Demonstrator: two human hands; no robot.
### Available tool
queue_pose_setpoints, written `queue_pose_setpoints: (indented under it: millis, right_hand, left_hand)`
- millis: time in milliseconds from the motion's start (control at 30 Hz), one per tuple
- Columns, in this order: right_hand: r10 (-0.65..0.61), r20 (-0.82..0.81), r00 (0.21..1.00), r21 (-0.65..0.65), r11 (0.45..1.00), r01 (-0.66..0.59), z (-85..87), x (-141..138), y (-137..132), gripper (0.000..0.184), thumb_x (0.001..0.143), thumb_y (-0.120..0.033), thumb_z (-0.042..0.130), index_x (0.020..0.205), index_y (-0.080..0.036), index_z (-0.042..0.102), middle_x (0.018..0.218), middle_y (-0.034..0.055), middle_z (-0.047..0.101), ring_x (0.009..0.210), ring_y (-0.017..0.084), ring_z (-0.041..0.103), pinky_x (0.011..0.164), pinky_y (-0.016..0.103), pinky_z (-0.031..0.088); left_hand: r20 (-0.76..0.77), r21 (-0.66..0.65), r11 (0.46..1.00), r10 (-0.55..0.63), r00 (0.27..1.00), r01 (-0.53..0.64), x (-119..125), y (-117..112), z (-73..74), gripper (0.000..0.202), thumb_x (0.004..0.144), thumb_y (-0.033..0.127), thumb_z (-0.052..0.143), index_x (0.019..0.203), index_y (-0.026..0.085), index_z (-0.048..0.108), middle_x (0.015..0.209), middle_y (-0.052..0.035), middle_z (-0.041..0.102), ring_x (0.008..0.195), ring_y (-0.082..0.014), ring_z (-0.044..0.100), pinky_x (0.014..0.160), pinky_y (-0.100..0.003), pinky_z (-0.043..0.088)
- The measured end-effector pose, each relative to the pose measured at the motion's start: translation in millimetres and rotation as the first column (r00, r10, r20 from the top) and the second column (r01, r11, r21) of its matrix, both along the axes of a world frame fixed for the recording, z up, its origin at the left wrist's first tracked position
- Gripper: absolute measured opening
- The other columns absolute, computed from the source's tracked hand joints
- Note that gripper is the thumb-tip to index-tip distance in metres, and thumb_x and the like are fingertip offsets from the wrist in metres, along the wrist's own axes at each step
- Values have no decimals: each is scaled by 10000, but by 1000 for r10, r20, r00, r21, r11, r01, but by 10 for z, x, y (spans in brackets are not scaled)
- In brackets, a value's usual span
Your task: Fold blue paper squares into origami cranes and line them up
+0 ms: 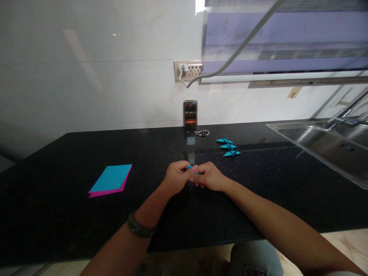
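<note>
My left hand (176,177) and my right hand (208,176) meet over the middle of the black countertop (71,214). Both are closed, pinching a small folded piece of blue paper (189,167) between the fingertips; most of it is hidden by the fingers. A dark bracelet sits on my left wrist. A stack of square paper sheets (110,179), blue on top with pink beneath, lies to the left of my hands. Three folded blue paper cranes (228,146) stand in a row behind and to the right of my hands.
A steel sink (324,147) with a tap is set into the counter at the right. A small dark box (190,113) stands against the white wall, with a beaded bracelet (201,133) beside it. A wall socket (188,70) holds a white plug and cable.
</note>
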State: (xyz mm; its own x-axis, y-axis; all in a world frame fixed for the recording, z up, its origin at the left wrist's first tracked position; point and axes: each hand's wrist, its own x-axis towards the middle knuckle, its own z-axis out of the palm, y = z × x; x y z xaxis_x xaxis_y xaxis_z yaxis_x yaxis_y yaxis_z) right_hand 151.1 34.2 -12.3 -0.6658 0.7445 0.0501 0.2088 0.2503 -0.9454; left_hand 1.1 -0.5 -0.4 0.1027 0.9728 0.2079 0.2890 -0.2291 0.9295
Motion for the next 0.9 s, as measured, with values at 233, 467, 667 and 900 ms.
queue_pose_setpoints:
  millis: [233,467,667,900]
  right_hand:
    - [60,-10,998,-72,996,-61,10,15,17,321,691,-401,615,549,-120,551,480,-10,528,377,55,433,369,173,318]
    - [132,-2,991,-48,990,-132,60,34,11,368,763,-442,519,568,-130,534,485,-22,499,409,53,432,400,169,325]
    - [17,-17,1000,116,993,-14,35,18,-35,303,801,-379,486,616,-146,543,491,-30,492,430,58,434,417,169,321]
    - [35,-24,999,107,994,-33,26,-16,-56,301,790,-365,493,585,-146,512,498,-34,486,429,55,431,419,169,328]
  left_hand:
    - [-127,132,990,59,990,-42,-13,3,34,384,801,386,443,515,140,514,496,23,434,495,-86,398,485,-215,305]
    - [-140,186,976,142,980,-115,-25,6,23,343,784,372,471,535,152,555,504,9,482,505,-100,435,488,-217,311]
    - [-2,130,977,172,985,-170,-3,3,38,369,762,396,499,486,150,489,452,37,399,452,-76,359,446,-211,273]
    - [207,-4,999,42,977,-42,19,-12,43,240,643,314,653,548,134,528,508,23,516,479,-74,440,475,-203,347]
